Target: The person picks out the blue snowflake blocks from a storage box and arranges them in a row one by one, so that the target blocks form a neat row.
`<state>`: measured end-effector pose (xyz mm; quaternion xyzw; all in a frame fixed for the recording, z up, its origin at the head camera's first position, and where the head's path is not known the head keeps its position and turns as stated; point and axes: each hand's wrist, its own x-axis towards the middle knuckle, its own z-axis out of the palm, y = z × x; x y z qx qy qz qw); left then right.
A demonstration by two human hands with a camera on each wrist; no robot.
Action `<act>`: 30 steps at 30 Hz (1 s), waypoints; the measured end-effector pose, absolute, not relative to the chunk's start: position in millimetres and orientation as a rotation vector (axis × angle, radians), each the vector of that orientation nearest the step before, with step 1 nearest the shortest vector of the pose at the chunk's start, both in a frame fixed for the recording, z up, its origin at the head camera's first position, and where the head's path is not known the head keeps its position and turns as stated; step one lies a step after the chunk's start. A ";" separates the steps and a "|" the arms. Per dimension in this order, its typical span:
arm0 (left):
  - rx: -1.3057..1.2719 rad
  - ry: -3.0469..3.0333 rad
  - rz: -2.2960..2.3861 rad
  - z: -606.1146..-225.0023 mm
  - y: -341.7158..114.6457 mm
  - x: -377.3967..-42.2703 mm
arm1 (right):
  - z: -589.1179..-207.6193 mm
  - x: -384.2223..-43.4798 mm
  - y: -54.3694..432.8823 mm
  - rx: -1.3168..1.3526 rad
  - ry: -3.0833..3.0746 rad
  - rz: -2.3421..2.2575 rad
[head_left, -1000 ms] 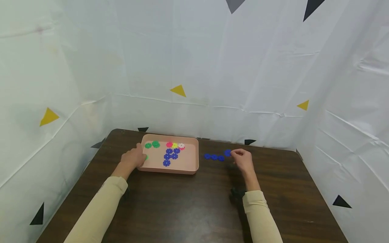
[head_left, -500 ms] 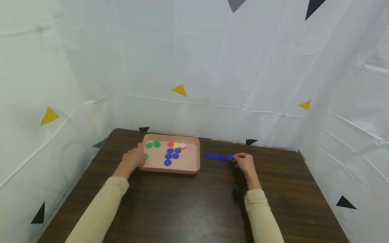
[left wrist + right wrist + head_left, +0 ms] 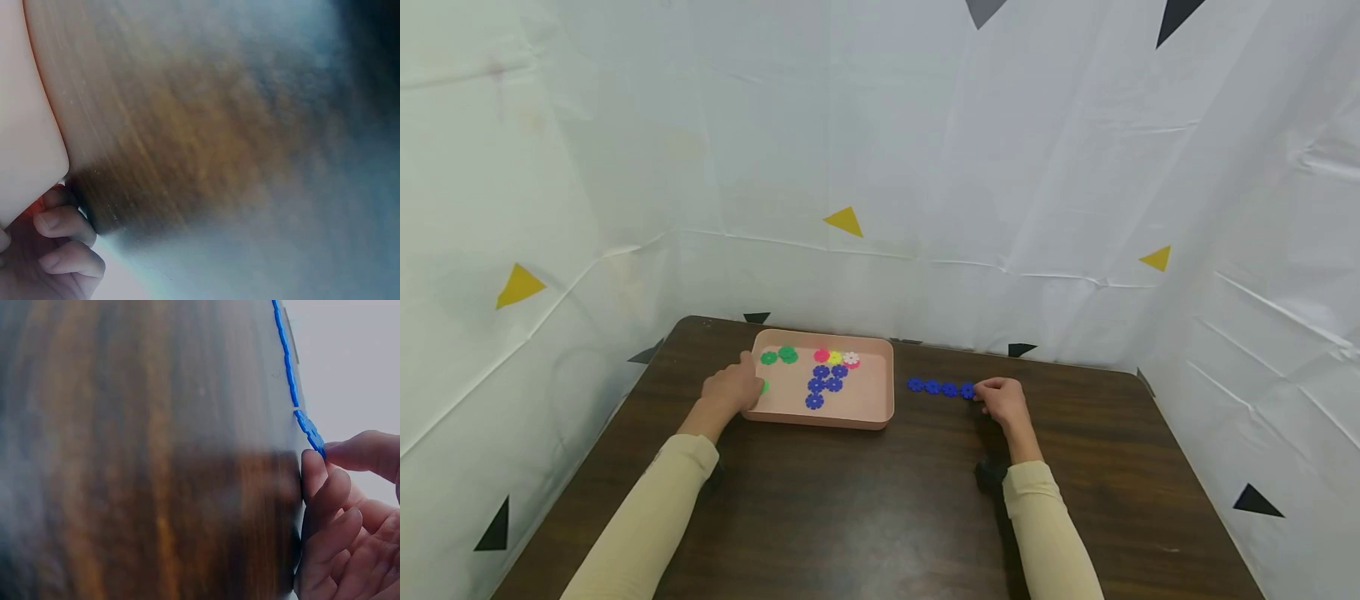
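My right hand point(image 3: 1006, 404) pinches a blue flower-shaped disc point(image 3: 310, 432) between thumb and fingertip. That disc slants up toward the fingers at the right end of a row of blue discs point(image 3: 932, 387) lying flat on the table. At the left edge of the pink tray point(image 3: 861, 402), my left hand point(image 3: 730, 389) grips the rim, its fingers point(image 3: 70, 257) curled at the tray's side in the left wrist view. A green disc point(image 3: 765, 387) in the tray is partly hidden by this hand.
Inside the tray lie several blue discs point(image 3: 816, 385), green discs point(image 3: 787, 354), a pink disc point(image 3: 822, 356), a yellow one point(image 3: 836, 358) and a white one point(image 3: 850, 358) over pink. The dark wooden table point(image 3: 850, 517) ends at a white sheet point(image 3: 925, 167) behind.
The right hand has lowered the blue disc toward the table, bringing it to the right end of the blue row. The left hand has stayed on the tray.
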<state>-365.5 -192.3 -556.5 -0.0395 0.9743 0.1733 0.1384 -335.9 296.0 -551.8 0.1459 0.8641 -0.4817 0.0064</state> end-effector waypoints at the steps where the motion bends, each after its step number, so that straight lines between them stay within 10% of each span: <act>1: -0.112 2.819 0.496 -556.3 -192.2 -365.6 | -551.7 -337.0 296.2 0.454 2.704 -1.499; 30: -0.100 2.808 0.465 -551.6 -188.6 -362.4 | -547.8 -336.8 293.6 0.409 2.635 -1.623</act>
